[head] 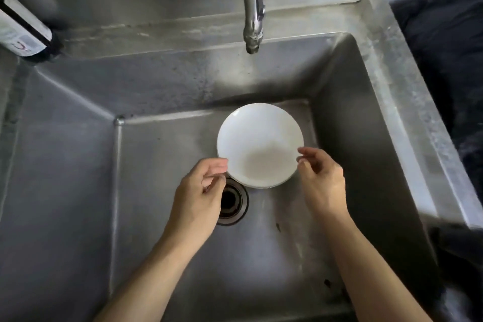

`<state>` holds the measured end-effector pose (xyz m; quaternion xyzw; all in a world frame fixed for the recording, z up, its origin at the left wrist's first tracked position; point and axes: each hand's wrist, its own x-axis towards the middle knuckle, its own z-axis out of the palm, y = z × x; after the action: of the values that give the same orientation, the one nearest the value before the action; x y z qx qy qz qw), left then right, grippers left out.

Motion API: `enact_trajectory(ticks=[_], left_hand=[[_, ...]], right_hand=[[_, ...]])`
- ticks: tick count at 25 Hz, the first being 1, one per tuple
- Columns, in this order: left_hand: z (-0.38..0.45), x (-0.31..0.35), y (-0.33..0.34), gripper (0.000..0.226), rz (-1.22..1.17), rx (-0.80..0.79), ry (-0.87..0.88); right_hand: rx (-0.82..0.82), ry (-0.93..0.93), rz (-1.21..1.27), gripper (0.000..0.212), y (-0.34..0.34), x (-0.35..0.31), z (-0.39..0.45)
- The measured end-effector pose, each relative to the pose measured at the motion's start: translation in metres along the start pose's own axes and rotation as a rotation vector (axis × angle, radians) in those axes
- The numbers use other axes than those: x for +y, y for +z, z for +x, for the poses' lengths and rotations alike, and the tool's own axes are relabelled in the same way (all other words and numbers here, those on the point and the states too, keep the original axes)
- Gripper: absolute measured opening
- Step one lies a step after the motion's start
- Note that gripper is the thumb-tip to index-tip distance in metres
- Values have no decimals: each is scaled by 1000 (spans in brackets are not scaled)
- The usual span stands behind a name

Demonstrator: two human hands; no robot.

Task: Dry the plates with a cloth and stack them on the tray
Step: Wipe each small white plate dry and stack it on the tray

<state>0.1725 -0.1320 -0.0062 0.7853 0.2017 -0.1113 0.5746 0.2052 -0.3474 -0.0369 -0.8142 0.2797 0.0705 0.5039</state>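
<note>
A small round white ceramic plate [260, 145] was held over the steel sink [339, 117], pinched at opposite rims by the left hand [202, 185] and right hand [322, 178]. It was judged light, rigid, breakable and probably wet-slippery, so a rim grip suited it.

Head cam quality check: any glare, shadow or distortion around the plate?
Head view: wide-angle bending along the sink rim; glare streaks on the steel behind the tap; soft shadow across the near part of the plate; corners dark; left hand and right hand evenly lit.
</note>
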Motion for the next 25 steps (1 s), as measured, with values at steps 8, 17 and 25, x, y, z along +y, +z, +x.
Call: enact_trajectory(ticks=[8,17,25], left_hand=[[68,-34,26,53,135,-11,-155],[67,-24,35,65,-82,-1,-280],[51,-18,26,48,-304,76,-254]], right_hand=[[78,-6,3,29,28,30,56],[134,14,10,23,30,34,63],[123,8,118,22,24,29,41]])
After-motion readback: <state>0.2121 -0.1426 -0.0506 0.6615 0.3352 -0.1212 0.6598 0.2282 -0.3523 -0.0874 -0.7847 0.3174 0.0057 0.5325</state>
